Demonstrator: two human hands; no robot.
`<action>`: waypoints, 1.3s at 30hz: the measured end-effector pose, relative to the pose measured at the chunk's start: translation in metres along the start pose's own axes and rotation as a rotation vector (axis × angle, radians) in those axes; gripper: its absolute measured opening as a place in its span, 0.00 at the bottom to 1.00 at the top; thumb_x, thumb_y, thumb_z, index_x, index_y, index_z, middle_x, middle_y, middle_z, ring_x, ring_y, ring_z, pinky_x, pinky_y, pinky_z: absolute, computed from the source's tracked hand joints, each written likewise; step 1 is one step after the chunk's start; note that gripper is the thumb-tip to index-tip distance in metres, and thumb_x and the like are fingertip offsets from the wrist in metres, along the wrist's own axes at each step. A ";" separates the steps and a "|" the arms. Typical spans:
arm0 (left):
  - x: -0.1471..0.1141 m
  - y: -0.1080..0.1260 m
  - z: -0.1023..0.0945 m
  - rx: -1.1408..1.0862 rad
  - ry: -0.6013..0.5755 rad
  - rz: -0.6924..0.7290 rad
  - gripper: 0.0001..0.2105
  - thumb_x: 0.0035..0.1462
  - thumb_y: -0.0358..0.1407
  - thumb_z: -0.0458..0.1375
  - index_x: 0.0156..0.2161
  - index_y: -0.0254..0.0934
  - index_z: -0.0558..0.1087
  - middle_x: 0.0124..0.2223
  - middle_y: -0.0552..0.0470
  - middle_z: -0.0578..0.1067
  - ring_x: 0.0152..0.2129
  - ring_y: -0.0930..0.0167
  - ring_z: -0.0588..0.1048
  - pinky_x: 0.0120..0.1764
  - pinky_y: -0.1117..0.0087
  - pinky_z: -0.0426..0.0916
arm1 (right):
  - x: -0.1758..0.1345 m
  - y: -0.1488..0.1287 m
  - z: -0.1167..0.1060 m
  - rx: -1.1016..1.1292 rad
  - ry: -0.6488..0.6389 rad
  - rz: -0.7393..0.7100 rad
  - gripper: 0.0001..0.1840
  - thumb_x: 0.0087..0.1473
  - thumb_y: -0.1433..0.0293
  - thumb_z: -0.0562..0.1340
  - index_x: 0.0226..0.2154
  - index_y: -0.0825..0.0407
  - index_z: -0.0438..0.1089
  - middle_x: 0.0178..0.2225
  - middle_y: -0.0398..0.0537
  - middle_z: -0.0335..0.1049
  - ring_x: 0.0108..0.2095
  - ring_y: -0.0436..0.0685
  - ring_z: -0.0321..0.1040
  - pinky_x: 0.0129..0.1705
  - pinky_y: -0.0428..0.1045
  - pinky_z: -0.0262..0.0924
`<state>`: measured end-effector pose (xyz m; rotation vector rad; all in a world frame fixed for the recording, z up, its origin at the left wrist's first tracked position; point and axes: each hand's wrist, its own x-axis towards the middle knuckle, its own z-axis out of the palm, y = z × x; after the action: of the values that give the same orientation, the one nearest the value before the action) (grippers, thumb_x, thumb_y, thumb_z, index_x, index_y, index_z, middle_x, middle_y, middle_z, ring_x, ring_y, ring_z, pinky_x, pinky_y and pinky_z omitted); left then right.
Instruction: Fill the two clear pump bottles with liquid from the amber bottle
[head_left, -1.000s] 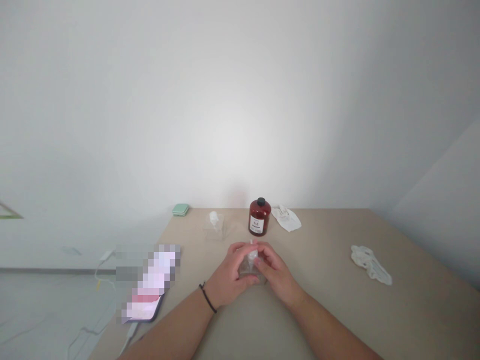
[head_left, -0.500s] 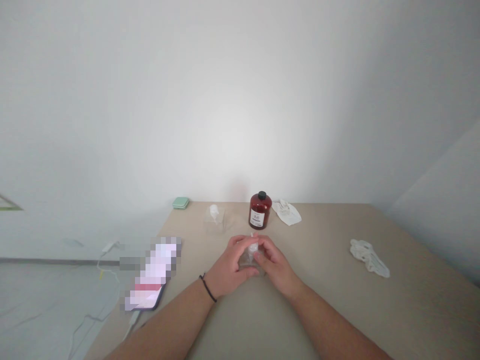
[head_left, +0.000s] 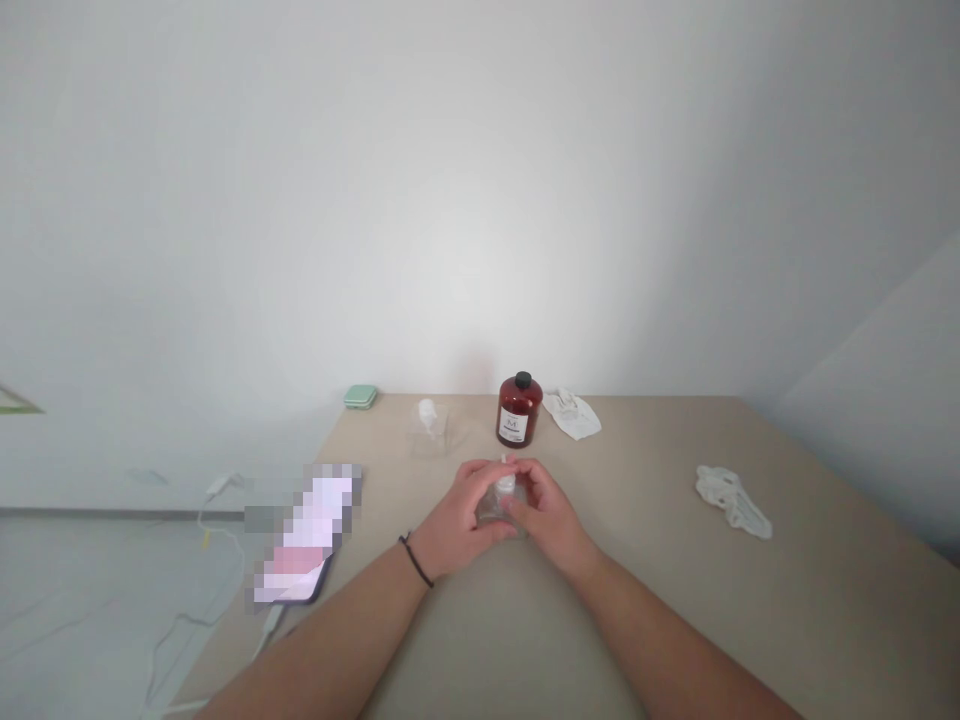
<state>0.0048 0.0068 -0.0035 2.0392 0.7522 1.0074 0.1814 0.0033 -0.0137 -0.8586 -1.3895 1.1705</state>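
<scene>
"Tan table (head_left: 645, 560) against a pale wall (head_left: 480, 200), ok. And in hand?"

"Small clear bottle (head_left: 491, 507), lower centre of the frame. Left hand (head_left: 456, 520) wrapped round it, right hand (head_left: 553, 520) clamped on near its white top (head_left: 505, 484)."

"Anything else?"

"Yep, dark red bottle (head_left: 518, 412) just above, plus a phone (head_left: 319, 530) at lower left."

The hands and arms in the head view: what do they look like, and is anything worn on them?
The left hand and right hand are a person's, without gloves. No sleeve shows on the left forearm or right forearm. A thin black band circles the left wrist; the right has none.
</scene>
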 end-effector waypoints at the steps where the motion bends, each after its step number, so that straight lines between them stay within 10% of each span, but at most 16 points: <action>1: 0.000 0.000 0.000 -0.001 0.004 0.000 0.30 0.56 0.39 0.64 0.62 0.43 0.61 0.59 0.40 0.64 0.58 0.57 0.63 0.62 0.49 0.57 | 0.000 -0.001 0.000 0.005 0.000 0.007 0.22 0.48 0.53 0.69 0.40 0.47 0.68 0.47 0.49 0.70 0.49 0.61 0.67 0.54 0.58 0.60; 39: 0.000 -0.002 0.000 0.001 -0.005 0.028 0.30 0.56 0.38 0.63 0.63 0.43 0.60 0.59 0.41 0.63 0.58 0.58 0.62 0.61 0.50 0.57 | 0.001 0.000 -0.003 0.038 -0.036 0.027 0.17 0.52 0.55 0.68 0.38 0.47 0.69 0.49 0.50 0.69 0.51 0.61 0.66 0.54 0.57 0.60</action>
<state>0.0047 0.0076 -0.0051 2.0576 0.7232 1.0176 0.1839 0.0045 -0.0136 -0.8350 -1.3840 1.2344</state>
